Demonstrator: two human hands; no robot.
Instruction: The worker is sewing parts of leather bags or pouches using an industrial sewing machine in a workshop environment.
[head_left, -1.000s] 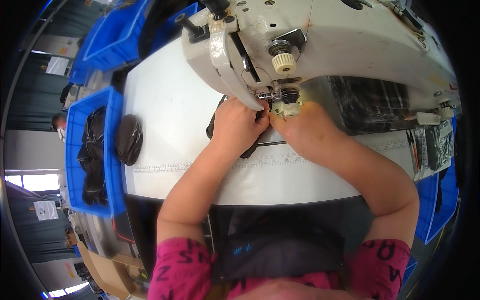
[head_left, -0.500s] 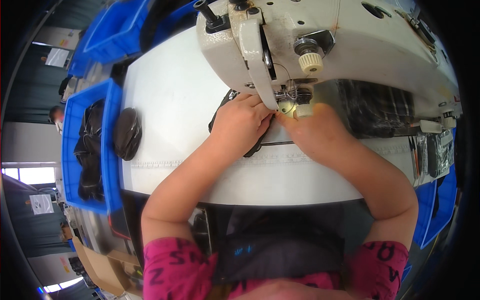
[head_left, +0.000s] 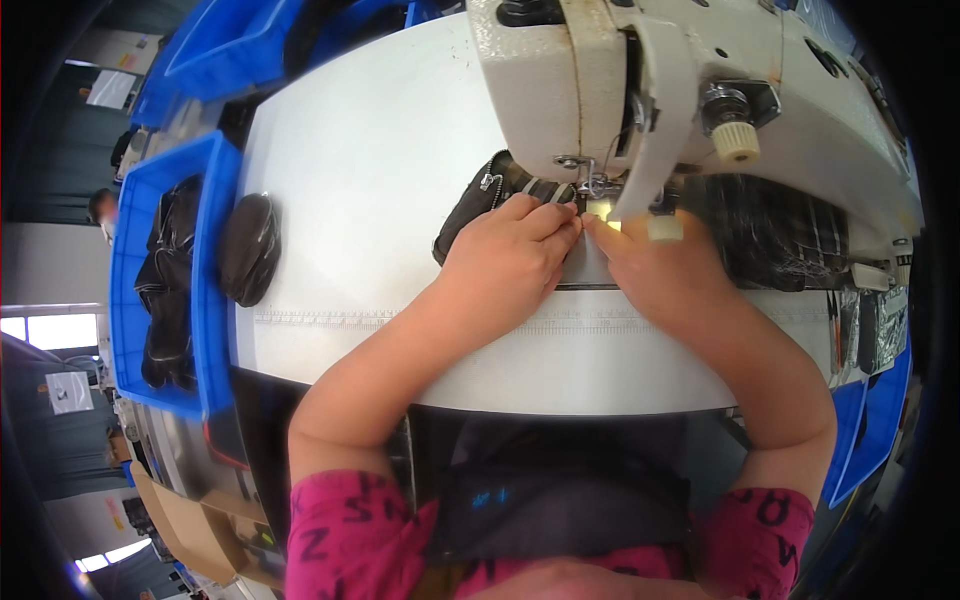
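My left hand [head_left: 510,260] lies with bent, closed fingers on a dark pouch [head_left: 460,215] that has a zipper and striped trim, under the head of a white sewing machine [head_left: 545,110]. Its fingertips reach close to the needle area beside a small yellow light. My right hand [head_left: 665,270] is just right of it, index finger angled toward the left fingertips at the same spot, its other fingers closed or partly hidden behind the machine's guard and knob; what they grip is unclear.
A dark pouch [head_left: 250,250] sits on the white table's [head_left: 340,150] left, beside a blue bin [head_left: 210,300] of dark items. Plastic-covered dark plaid material [head_left: 770,235] and thin tools [head_left: 835,330] lie right. More blue bins [head_left: 220,50] stand behind. A distant person [head_left: 105,210] is far left.
The view has shifted, so the machine and both hands sit further right in the picture. More of the pouch's zipper and striped trim shows. Both hands stay together near the needle.
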